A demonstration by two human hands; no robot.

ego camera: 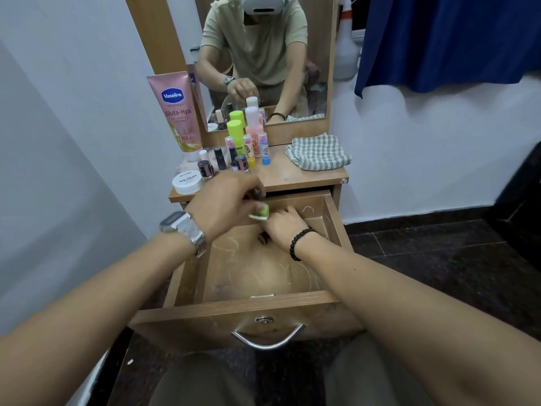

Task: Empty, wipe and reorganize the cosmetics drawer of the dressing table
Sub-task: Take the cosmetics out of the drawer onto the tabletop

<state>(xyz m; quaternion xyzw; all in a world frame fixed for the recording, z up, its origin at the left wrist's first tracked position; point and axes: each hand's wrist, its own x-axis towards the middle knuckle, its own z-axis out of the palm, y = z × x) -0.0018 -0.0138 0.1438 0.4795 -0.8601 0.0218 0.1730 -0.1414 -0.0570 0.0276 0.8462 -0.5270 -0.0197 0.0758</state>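
Observation:
The wooden drawer (263, 301) of the dressing table is pulled open, its scratched floor mostly bare. My left hand (225, 200), watch on the wrist, hovers over the drawer's back edge, closed on a small green-and-white item (261, 213) and a dark little bottle. My right hand (282, 225), with a black bead bracelet, reaches into the back of the drawer, fingers curled over a small dark reddish item (262, 238); the grip itself is hidden. On the tabletop (295, 177) stand nail polish bottles (205, 168), lip balm sticks (265, 149) and a pink Vaseline tube (178, 109).
A checked grey-white cloth (317, 152) lies on the right of the tabletop. A white nail polish remover jar (187, 181) sits at the front left. A mirror (263, 60) stands behind, a blue curtain (448, 39) hangs at right. White walls flank the table; the floor is dark.

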